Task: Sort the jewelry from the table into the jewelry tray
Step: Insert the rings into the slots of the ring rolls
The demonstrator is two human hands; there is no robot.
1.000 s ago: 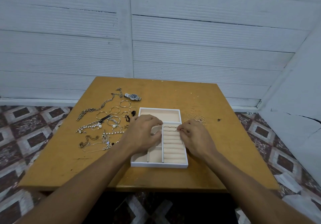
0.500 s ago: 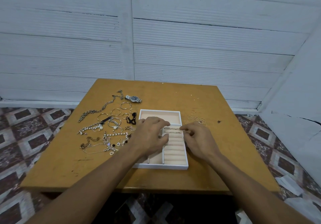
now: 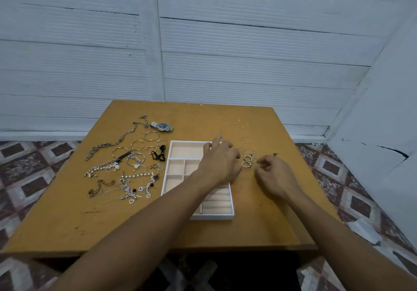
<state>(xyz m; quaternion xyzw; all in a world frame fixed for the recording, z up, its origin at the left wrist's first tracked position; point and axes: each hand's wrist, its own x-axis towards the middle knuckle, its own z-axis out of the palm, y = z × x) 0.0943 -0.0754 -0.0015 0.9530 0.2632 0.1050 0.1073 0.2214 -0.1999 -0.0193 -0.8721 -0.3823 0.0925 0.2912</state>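
we see rings (image 3: pixel 249 158) just right of tray (image 3: pixel 187 142), between left hand (image 3: pixel 220 159), spread loose, and right hand (image 3: pixel 274 173), curled, grip unclear; both equally near.

The tray (image 3: pixel 212 217) sits mid-table (image 3: pixel 67 218) before me, my left hand (image 3: pixel 220 162) over its far right corner. The rings (image 3: pixel 248 158) lie just right of it, by my right hand (image 3: pixel 274 175). The chains (image 3: pixel 108 145) and watch (image 3: pixel 162 126) lie to its left.

I can read no text, label or number anywhere. The watch (image 3: pixel 162 126), beyond and left of my left hand's (image 3: pixel 220 162) fingertips, shows a dial too small to read.
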